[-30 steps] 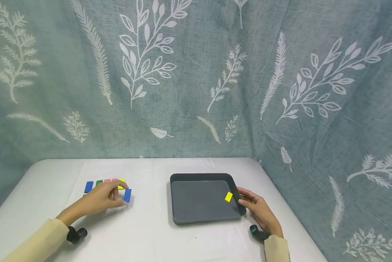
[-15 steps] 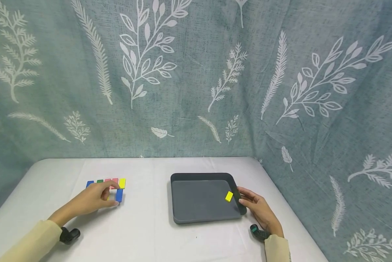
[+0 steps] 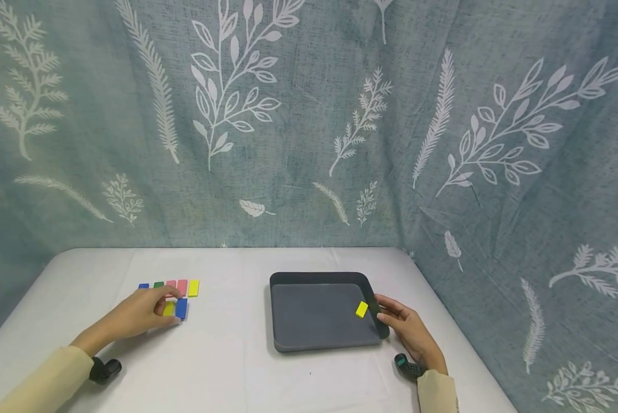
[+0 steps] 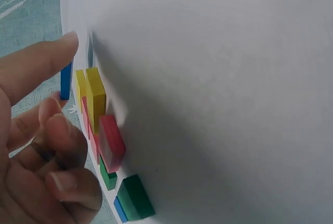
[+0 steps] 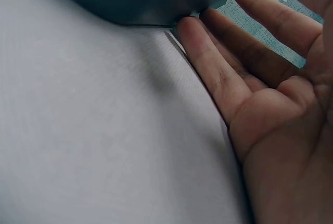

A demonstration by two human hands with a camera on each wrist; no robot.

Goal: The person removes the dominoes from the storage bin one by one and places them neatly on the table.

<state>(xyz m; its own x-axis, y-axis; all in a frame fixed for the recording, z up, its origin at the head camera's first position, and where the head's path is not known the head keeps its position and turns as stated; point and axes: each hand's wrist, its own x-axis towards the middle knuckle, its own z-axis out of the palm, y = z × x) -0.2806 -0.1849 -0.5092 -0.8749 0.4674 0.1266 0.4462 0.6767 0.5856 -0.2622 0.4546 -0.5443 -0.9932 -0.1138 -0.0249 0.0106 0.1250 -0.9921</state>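
My left hand (image 3: 140, 312) pinches a blue block (image 3: 182, 309) between thumb and fingertips, upright beside a yellow block (image 3: 168, 308) in the front row. In the left wrist view the blue block (image 4: 65, 82) shows between the thumb and a finger, the other fingers curled behind. A pink block (image 4: 112, 143) and a green block (image 4: 136, 198) stand in the same front row, hidden by the hand in the head view. At the right, my right hand (image 3: 411, 331) grips the right wall of a dark grey tray (image 3: 316, 279), thumb at the rim, fingers outside.
Behind the left hand runs a back row with a blue block (image 3: 143, 285), a green block (image 3: 158, 284), two pink blocks (image 3: 182, 287) and a yellow block (image 3: 193, 288). One more yellow block (image 3: 362, 310) lies in the tray. A patterned curtain (image 3: 298, 143) borders the white table (image 3: 236, 367).
My left hand has carried the blue block leftward, from right of the back row's end to beside the front yellow block. The right hand and tray stay put.
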